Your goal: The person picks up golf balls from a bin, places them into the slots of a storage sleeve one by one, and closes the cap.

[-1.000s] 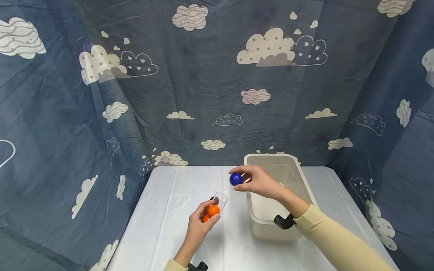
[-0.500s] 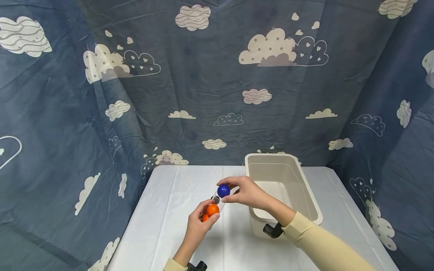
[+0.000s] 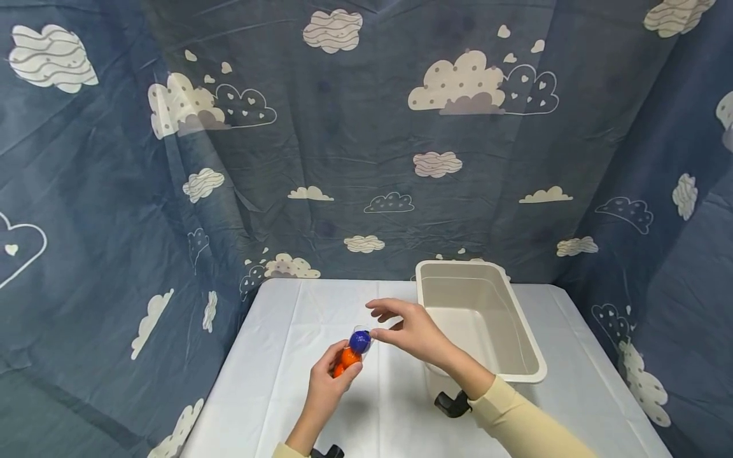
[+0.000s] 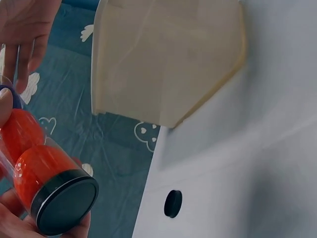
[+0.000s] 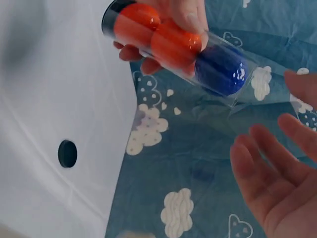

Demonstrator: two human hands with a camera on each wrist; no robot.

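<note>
My left hand (image 3: 325,385) grips a clear plastic tube (image 5: 237,96), held tilted above the table. Two orange balls (image 5: 176,47) sit one after the other inside it, down by its black end cap (image 4: 68,203). In the right wrist view, a blue ball (image 5: 221,70) lies inside near the open end, against the upper orange ball. My right hand (image 3: 418,334) hovers just beyond that open end, fingers spread and holding nothing. A round black lid (image 5: 67,153) lies apart on the table; the wrist views show it.
A deep off-white bin (image 3: 518,315) stands at the right of the white-covered table (image 3: 309,312), partly overlapped by my right forearm. Dark blue cloud-patterned cloth (image 3: 343,216) hangs behind and along both sides.
My right hand has carried the blue ball left to the tube's mouth and let go of it. The ball has slid into the tube, which my left hand has moved slightly left and down.
</note>
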